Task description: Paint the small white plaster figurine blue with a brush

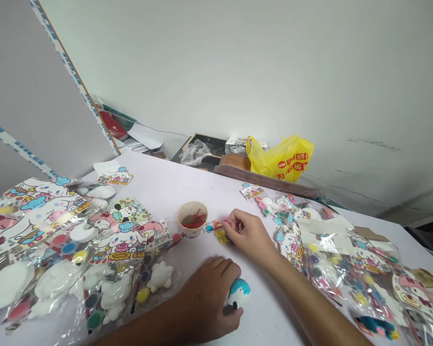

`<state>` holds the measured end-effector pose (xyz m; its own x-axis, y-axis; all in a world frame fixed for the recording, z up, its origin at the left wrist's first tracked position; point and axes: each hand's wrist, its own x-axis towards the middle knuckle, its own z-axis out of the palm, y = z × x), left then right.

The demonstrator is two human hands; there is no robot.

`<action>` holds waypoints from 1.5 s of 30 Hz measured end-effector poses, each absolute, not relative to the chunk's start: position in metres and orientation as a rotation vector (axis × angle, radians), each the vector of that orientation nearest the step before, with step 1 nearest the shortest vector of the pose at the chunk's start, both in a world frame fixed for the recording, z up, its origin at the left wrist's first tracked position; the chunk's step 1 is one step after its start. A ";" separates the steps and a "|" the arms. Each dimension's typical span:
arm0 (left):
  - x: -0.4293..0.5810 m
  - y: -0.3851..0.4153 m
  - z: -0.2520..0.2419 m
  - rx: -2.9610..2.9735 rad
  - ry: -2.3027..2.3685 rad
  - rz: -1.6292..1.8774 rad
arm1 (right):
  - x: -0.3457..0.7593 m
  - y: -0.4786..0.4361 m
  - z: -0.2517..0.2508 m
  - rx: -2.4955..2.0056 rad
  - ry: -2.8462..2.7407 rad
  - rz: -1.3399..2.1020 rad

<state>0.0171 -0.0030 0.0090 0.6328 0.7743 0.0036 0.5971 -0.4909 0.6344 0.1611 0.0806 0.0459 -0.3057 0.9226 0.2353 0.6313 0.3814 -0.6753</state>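
1. The left hand (211,295) was curled narrow around a small rounded figurine with a blue top, white body and black marks (240,290), low over the white surface (159,178).
2. The right hand (247,230) pinched a thin red-handled brush (218,227), its far end at a small round pot of blue paint (209,228); dipping could not be confirmed. Small yellow paint pots (222,237) lay just beside.
3. Done, as judged: blue and black were on the figurine. Whether its white was paint or bare material could not be told.
4. A blue piece with orange and yellow parts (373,327) lay at lower right, apparently coloured too.
5. Uncoloured: plain white moulded shapes in clear plastic packets (59,278) at left, with more packets at right.
6. A pale paper cup (184,230) held thin red sticks (197,220) in murky liquid.
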 end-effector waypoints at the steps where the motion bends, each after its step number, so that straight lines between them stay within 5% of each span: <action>1: 0.017 -0.003 0.009 2.255 1.071 0.381 | 0.161 0.081 0.046 -1.340 -2.031 0.633; 15: 0.017 -0.003 0.006 2.271 1.071 0.405 | 0.164 0.083 0.048 -1.363 -1.996 0.656; 26: 0.016 -0.005 0.006 2.297 1.074 0.466 | 0.207 0.051 0.095 -1.273 -1.807 0.673; 36: 0.016 -0.006 0.005 2.257 1.076 0.502 | 0.249 -0.035 0.007 -1.396 -1.303 1.075; 45: 0.016 -0.007 0.001 2.330 1.050 0.478 | 0.245 -0.034 -0.006 -1.377 -1.287 1.177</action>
<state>0.0160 -0.0068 0.0014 0.6346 0.7667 0.0977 0.5772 -0.5541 0.5998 0.2447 -0.0344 -0.0063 0.0105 0.9977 -0.0668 0.1550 -0.0676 -0.9856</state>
